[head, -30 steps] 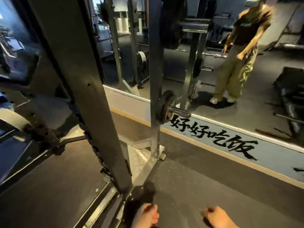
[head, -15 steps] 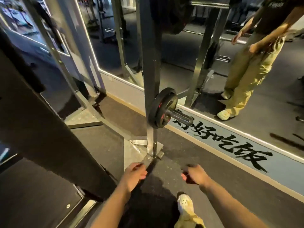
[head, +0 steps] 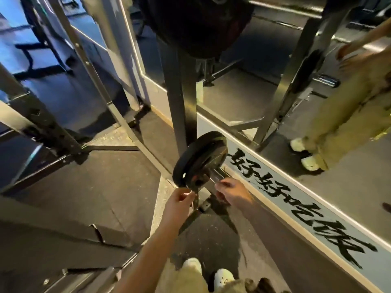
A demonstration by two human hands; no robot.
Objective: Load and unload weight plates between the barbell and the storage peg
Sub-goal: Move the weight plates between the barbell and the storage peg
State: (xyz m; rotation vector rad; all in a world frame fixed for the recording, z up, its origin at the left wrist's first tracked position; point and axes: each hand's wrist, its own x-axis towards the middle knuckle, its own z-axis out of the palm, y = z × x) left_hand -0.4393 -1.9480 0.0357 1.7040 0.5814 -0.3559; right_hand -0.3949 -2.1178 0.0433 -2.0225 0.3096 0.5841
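The small plate [head: 200, 158] is not yet off its peg [head: 220, 174]. Both hands, left [head: 179, 198] and right [head: 231, 192], reach it with loosely curled fingers, grasping nothing yet.

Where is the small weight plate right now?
In the head view, the small weight plate sits mid-frame on the low storage peg of the rack upright, just above both hands.

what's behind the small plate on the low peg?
Behind the small plate stands the rack upright carrying its storage peg; beyond that, the mirror. The joint between peg and upright is covered by the plate.
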